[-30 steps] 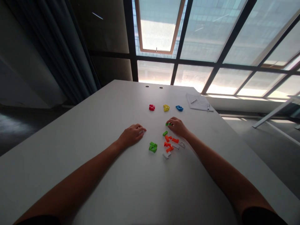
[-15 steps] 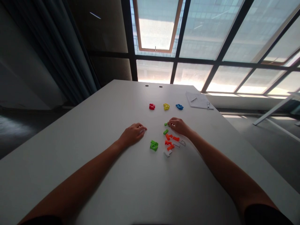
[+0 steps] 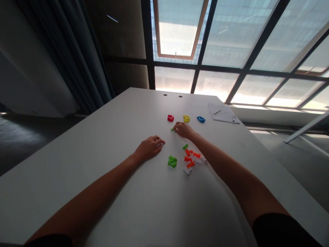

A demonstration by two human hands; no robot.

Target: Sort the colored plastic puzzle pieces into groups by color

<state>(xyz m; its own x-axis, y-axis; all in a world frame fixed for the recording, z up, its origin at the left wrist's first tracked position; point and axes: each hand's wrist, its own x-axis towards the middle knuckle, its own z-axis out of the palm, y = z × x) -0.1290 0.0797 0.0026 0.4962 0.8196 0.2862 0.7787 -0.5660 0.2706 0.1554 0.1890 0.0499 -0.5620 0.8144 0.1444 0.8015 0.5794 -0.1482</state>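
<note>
My right hand [image 3: 183,130] reaches across the middle of the table, its fingertips pinched on a small green plastic piece [image 3: 172,129]. My left hand [image 3: 149,147] rests palm-down on the tabletop, fingers loosely apart, with a pale patch showing between thumb and forefinger. Nearer to me sits a cluster of joined green pieces [image 3: 172,161]. To its right lie a loose green piece [image 3: 185,146], several orange pieces [image 3: 189,152] and some white pieces [image 3: 187,171]. My right forearm passes over the right side of this pile and partly hides a white piece.
Beyond my right hand stand a red cluster [image 3: 170,118], a yellow cluster [image 3: 186,118] and a blue cluster [image 3: 200,119] in a row. Paper sheets [image 3: 223,114] with pens lie at the table's right edge. Two round cable holes mark the far end of the white table [image 3: 123,113].
My right hand has carried the small green piece left and away from me, from beside the pile to near the red cluster. My left hand stays in place. The view has shifted slightly.
</note>
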